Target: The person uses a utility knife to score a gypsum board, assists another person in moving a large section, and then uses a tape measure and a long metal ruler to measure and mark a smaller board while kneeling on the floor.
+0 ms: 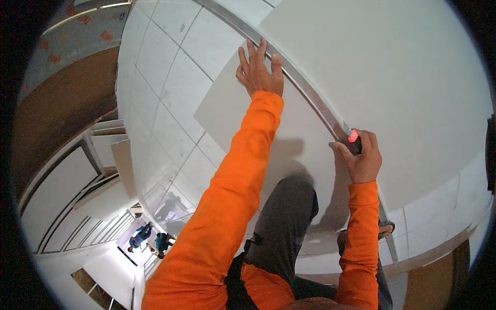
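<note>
A large flat grey-beige board [403, 89], which looks like plasterboard, lies on the tiled floor. A long metal straightedge [304, 79] runs diagonally across it, bent by the lens. My left hand [261, 73] is spread, fingertips and thumb pressing on the upper part of the straightedge. Lower down, my right hand [362, 157] grips what looks like a utility knife [354, 140] with a dark handle and a bright red collar. The knife's grey tip meets the board beside the straightedge; the blade itself is too small to make out.
White floor tiles [176, 85] surround the board. My knee [290, 201] is bent over its near part, and my sandalled foot [385, 229] is by the straightedge's lower end. Panels [124, 166] lean at the left. Two people [140, 237] are far off.
</note>
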Motion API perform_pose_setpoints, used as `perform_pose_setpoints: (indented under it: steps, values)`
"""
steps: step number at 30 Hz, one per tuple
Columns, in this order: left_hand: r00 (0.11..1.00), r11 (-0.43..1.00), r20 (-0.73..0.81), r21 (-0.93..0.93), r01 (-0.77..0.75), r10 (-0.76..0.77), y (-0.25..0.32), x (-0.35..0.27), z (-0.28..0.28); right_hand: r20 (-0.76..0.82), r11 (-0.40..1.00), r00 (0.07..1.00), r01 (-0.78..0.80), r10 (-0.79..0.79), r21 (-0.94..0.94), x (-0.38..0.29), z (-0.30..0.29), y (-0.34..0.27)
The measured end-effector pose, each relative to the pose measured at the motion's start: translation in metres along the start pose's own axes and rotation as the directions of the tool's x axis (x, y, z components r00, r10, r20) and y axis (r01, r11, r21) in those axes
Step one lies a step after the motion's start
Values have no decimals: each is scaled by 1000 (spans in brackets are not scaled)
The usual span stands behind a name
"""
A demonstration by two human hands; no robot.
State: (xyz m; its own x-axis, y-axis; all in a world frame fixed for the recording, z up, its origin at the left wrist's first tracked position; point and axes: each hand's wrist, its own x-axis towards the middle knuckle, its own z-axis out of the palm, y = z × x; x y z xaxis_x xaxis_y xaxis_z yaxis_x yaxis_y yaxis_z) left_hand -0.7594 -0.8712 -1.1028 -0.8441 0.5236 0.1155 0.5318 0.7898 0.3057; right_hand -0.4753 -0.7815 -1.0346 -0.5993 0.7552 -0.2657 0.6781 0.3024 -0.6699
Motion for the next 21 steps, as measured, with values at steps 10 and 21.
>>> perform_pose_setpoints:
  steps: [10,21]
  values:
    - [997,993,-74,-112,-42,34,6,-1,4,-13,981,981,193,-193,-20,0,5,13]
    - [990,991,-132,-112,-69,54,3,-1,8,-14,965,965,263,-263,7,2,9,24]
